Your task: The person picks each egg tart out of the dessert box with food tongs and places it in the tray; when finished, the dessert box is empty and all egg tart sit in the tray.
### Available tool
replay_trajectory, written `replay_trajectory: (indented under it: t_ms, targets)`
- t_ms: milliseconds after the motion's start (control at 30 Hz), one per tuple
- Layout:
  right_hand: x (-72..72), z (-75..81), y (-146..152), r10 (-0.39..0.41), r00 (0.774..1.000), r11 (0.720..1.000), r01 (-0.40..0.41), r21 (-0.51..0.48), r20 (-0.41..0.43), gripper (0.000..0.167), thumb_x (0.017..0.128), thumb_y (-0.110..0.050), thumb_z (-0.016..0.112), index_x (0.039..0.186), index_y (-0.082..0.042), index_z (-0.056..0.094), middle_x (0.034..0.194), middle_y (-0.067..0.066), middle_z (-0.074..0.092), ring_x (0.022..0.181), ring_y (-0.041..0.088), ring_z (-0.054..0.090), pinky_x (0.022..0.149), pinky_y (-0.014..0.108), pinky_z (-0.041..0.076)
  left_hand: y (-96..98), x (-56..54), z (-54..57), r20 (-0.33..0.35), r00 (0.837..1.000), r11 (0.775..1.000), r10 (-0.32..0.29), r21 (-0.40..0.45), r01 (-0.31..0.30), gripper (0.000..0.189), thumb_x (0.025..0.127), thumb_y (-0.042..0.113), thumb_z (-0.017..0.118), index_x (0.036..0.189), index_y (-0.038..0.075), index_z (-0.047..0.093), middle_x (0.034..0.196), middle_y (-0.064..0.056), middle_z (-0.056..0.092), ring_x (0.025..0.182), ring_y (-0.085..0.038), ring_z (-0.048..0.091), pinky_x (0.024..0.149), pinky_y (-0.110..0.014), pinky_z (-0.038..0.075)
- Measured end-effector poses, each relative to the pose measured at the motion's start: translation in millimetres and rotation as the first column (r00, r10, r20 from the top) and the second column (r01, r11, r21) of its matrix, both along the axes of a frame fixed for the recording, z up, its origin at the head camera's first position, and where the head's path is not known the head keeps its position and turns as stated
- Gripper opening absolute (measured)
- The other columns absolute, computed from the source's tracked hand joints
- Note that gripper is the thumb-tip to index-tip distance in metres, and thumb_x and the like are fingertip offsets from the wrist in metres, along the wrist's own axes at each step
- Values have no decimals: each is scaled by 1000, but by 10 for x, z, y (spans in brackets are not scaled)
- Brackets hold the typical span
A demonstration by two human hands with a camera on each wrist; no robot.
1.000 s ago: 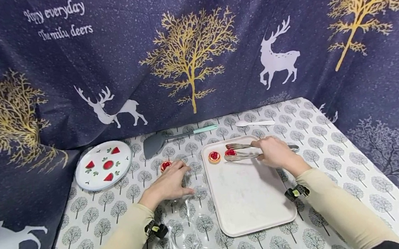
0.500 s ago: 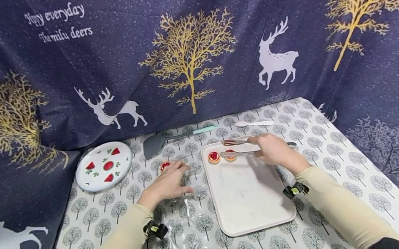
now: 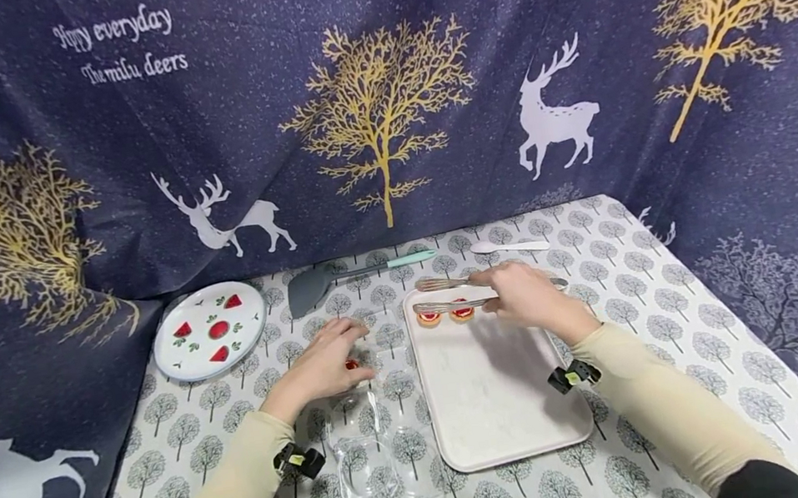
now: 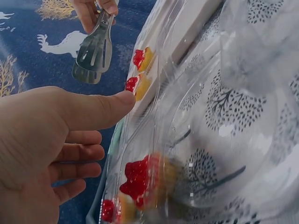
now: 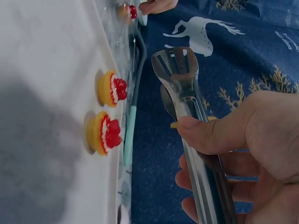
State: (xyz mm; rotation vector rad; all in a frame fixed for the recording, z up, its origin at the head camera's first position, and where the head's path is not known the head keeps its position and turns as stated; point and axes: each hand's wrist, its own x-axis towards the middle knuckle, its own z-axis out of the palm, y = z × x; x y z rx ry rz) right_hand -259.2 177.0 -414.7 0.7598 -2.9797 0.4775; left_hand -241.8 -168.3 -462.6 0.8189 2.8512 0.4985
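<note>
My right hand [image 3: 523, 300] grips metal serving tongs [image 5: 190, 105] with slotted ends. The tongs' ends are spread apart and hold nothing, high over the far left part of the white tray [image 3: 503, 408]. Two small tarts with red fruit tops stand on that tray: a left tart [image 5: 110, 88] and a right tart [image 5: 103, 133]. My left hand [image 3: 316, 367] is held with loose fingers over a clear plastic container [image 4: 215, 121] left of the tray. Inside the container sit a near tart [image 4: 142, 182] and a farther tart [image 4: 109, 211], largely covered by my hand in the head view.
A round plate with watermelon prints [image 3: 189, 356] lies at the back left. Behind the container is a grey spatula [image 3: 309, 291] with a mint handle, and a pale spoon [image 3: 508, 246] lies behind the tray. A dark blue curtain [image 3: 240, 135] hangs behind the table.
My right hand has moved left with the tongs, which now overlap the tarts on the tray. My left hand has shifted slightly left, uncovering one tart in the container and hiding the farther one.
</note>
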Motion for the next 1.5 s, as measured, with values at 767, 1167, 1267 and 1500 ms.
replay_trajectory:
  t_ms: [767,1167,1267,1500]
  targets:
    - [76,-28,-538,234,970,972,-231,48,-67,47,83,-25,77,126,-11,64,118,9,69,101,27,68,85,42,59,-309,108,-18,-7,997,997,72,11,-72,80,75,43,81,139,5,51,151,-23,38,141,-44,30,115,-63,22]
    - [148,-110,-818,298,952,951,-290,110,-66,45,87,-32,72,126,-12,63,115,8,70,99,25,66,79,41,59,-402,139,-82,2,997,996,81,30,-81,80,76,43,80,139,4,50,139,-15,48,128,-36,48,113,-58,32]
    - [167,-114,-876,299,952,950,-291,117,-60,47,86,-31,73,128,-12,62,121,10,68,105,27,65,82,43,59,-416,133,-92,-19,997,997,77,17,-77,78,76,44,80,137,5,51,140,-16,48,132,-38,43,115,-59,28]
    - [189,-145,-1006,328,942,937,-315,150,-70,44,86,-27,74,126,-12,64,121,8,68,105,26,65,84,40,58,-445,125,-131,-39,995,996,87,18,-86,76,74,45,81,134,5,55,137,-14,50,129,-36,46,112,-59,32]
